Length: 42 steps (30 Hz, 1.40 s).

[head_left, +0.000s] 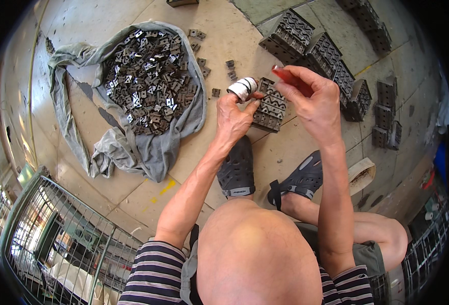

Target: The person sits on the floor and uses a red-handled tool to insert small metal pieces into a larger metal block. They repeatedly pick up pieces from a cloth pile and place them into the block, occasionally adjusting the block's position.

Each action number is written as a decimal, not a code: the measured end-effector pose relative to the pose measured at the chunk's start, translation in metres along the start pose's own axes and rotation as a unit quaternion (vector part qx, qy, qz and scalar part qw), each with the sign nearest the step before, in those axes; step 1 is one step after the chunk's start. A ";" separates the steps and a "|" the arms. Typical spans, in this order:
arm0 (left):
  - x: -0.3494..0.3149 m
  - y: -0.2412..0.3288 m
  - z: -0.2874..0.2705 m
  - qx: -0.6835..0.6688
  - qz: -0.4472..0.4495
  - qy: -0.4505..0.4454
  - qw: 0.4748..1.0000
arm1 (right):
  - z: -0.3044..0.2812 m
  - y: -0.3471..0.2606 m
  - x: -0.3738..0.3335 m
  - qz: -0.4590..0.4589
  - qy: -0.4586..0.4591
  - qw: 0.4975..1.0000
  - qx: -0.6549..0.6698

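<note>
My left hand (233, 114) is at the left side of a small block of dark metal pieces (271, 108) with zigzag rows on top. White wrapping with black bands (243, 88) covers a finger of that hand. Its thumb and fingers close together at the block's edge, and anything between them is too small to make out. Just right of and above the block, my right hand (313, 94) is raised with curled fingers. Something red (284, 74) covers or sits at its forefinger tip. Whether a small piece is pinched there is hidden.
Left of the block, a grey cloth (196, 109) holds a heap of small metal clips (150, 81). Several loose clips (202, 66) lie beside it. Stacked blocks (293, 33) stand at the far right. Dark clogs (236, 168) are close below my hands; a wire cage (77, 223) stands at near left.
</note>
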<state>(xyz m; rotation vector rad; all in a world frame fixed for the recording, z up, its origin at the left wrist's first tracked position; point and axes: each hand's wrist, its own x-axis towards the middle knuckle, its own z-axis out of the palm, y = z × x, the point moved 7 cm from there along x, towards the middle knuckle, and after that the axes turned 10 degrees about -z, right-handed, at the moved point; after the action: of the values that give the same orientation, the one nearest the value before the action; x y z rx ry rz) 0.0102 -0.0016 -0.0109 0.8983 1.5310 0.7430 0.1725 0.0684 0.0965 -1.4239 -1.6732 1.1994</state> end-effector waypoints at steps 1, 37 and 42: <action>0.001 0.000 0.000 0.014 0.000 -0.006 1.000 | 0.001 0.012 -0.001 0.058 -0.025 0.995 0.080; -0.017 -0.048 0.002 -0.135 -0.092 0.065 0.984 | 0.039 0.066 -0.042 0.007 0.084 0.996 0.001; -0.015 -0.047 0.003 -0.113 -0.097 0.060 0.987 | 0.049 0.072 -0.038 -0.025 0.060 0.988 0.143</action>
<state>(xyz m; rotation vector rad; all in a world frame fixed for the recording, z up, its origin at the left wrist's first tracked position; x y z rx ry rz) 0.0077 -0.0383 -0.0438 0.5349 1.5768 0.8214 0.1661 0.0202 0.0150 -1.2438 -1.3832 1.2436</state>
